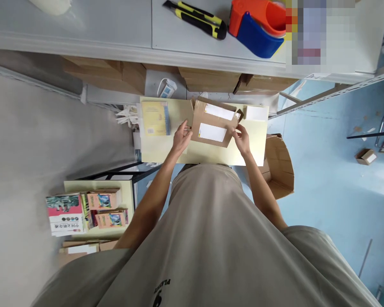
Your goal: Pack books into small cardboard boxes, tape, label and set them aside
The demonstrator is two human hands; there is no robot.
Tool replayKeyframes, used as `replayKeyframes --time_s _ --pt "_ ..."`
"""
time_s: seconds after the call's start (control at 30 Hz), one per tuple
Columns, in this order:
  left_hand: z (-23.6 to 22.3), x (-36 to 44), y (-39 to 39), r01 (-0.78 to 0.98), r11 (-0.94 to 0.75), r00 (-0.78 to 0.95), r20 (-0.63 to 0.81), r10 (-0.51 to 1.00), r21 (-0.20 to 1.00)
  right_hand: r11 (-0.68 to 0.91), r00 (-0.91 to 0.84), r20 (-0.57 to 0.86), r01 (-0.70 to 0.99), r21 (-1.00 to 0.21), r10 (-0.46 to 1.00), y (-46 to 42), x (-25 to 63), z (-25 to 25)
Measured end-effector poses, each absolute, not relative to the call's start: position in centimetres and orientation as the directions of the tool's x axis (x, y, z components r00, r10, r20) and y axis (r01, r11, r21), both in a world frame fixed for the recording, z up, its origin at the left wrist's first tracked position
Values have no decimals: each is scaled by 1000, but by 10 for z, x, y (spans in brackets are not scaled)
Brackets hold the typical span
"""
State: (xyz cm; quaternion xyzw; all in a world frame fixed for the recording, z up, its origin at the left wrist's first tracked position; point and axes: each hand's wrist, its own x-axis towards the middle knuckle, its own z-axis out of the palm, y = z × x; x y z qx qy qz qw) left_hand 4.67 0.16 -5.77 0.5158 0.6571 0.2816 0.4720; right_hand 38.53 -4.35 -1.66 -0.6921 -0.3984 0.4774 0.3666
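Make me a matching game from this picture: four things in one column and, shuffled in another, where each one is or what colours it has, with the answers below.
Things:
1. Knife
2. Box
3. Tape dispenser
4. Yellow book

Places and colours:
A. Between the person's left hand and right hand
B. Orange and blue
C. On the table, to the left of the left hand
D. Black and yellow

Right pairs: 1-D, 2-A, 3-B, 4-C.
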Motion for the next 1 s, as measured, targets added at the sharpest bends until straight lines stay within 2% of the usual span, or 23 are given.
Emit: replayKeyframes --time_s 0.1,0.17,0.27,0.33,0.4,0.5,0.53,0.6,0.73,0.8,1.0 --pt "-55 43 -12 352 284 36 -316 948 892 -346 213 -306 187 -919 928 -56 385 -2" --pt "-59 46 -21 335 339 40 -372 927 879 -336 203 -302 165 -927 932 -63 382 -1" --pt "-67 54 -31 393 480 11 -526 851 785 -388 208 -354 154 -909 912 -71 377 -12" --pt "-68 57 -36 426 526 -14 -576 817 736 -437 218 -400 160 -885 890 -75 377 -19" --pt "-58 56 -40 447 463 -60 -491 869 765 -458 243 -411 182 -870 879 -76 381 -19" --pt "-24 56 -40 567 187 -124 -142 982 802 -361 334 -253 317 -877 908 -73 390 -2" --pt "-11 58 -39 617 92 -99 -39 994 782 -304 336 -175 381 -873 925 -70 392 7" --pt "13 67 -33 662 -55 29 48 998 748 -184 215 -87 486 -854 973 -59 394 24" --pt "33 92 -19 683 -165 252 -17 968 712 -33 -178 -157 555 -831 971 -25 390 39" --pt "29 101 -18 691 -152 274 -61 960 706 3 -225 -162 592 -806 961 -6 390 34" --pt "3 101 -39 742 -92 222 -114 968 664 71 -217 -123 713 -698 968 42 400 -1"
